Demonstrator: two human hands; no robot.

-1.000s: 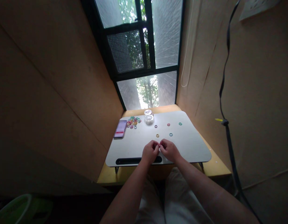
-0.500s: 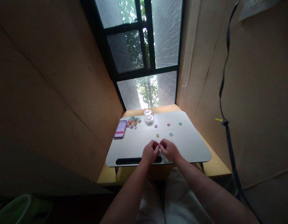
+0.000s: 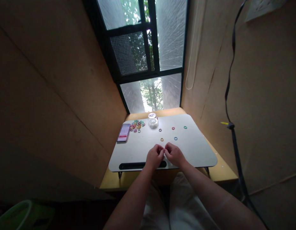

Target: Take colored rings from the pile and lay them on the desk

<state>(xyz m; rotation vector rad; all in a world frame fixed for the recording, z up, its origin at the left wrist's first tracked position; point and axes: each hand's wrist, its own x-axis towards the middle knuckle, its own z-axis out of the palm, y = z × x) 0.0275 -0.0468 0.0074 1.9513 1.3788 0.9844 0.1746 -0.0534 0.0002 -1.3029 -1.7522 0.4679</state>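
Over the front of the white lap table (image 3: 133, 153), my left hand (image 3: 155, 155) and my right hand (image 3: 173, 154) meet fingertip to fingertip, both pinched closed. A tiny reddish bit shows between the fingertips; most of it is hidden, and I cannot make out what it is. Just beyond my hands lie a yellow ring (image 3: 161, 139) and a blue ring (image 3: 175, 138), small like hair ties. Farther back are a dark ring (image 3: 160, 130), a red ring (image 3: 173, 128) and a green ring (image 3: 185, 127), all lying apart.
A heap of coloured rings (image 3: 136, 125) lies at the back left, beside a phone (image 3: 123, 133). At the back edge stands a clear round container (image 3: 153, 123). A black slot (image 3: 132, 165) runs along the front edge. A dark strap (image 3: 230, 95) hangs at the right.
Both hands stay together in almost the same place, with only a slight shift of the fingers. The rings, phone and container have not moved.
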